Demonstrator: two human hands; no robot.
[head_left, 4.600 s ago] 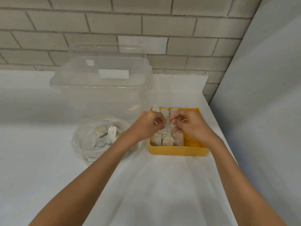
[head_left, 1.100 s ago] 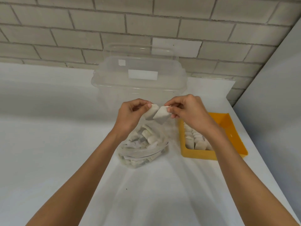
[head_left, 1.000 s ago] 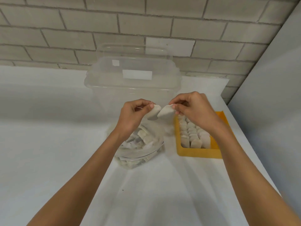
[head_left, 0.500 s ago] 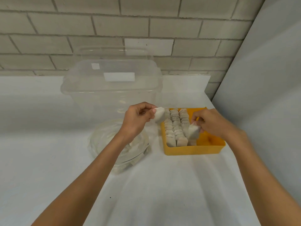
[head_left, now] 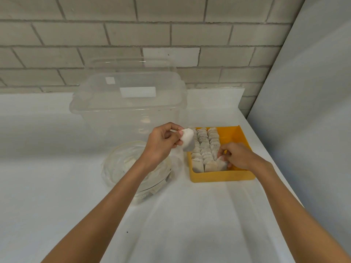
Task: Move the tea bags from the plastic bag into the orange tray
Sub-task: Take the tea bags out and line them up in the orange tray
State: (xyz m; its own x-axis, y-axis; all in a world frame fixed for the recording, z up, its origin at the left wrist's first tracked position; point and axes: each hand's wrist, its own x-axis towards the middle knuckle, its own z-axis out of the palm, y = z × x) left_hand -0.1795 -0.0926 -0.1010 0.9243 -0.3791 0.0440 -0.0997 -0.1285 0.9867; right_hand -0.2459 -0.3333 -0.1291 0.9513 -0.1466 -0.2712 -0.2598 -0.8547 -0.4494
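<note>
So going left to right on the white table (head_left: 57, 186): first up is one clear plastic bag (head_left: 121, 168), rolled open into a bowl shape and sitting in front of one big clear storage bin (head_left: 129, 111) that has a white label on it. There are tea bags left inside the bag, but the plastic is crinkly and the left forearm runs right over it, so I can't get a count, just a pale lump or two showing through.

Left hand (head_left: 161, 143) is up above the bag's right edge, pinching one tea bag (head_left: 187, 139) between thumb and fingertips, held in the air just left of the tray.

Then the one orange tray (head_left: 222, 176), sitting near the table's right edge. It holds three rows of tea bags (head_left: 204, 147) standing on edge, packed tight along the left side, with bare orange floor on the right. Individual bags blur together toward the back, so I'm not counting those either.

Right hand (head_left: 237, 156) is down in the tray at the front of the third row, fingers closed on a second tea bag (head_left: 221, 163) that's touching its neighbours. Whether it's fully seated is hard to tell, the hand covers part of it.

Two bare arms, both cut off at the bottom of the frame.
</note>
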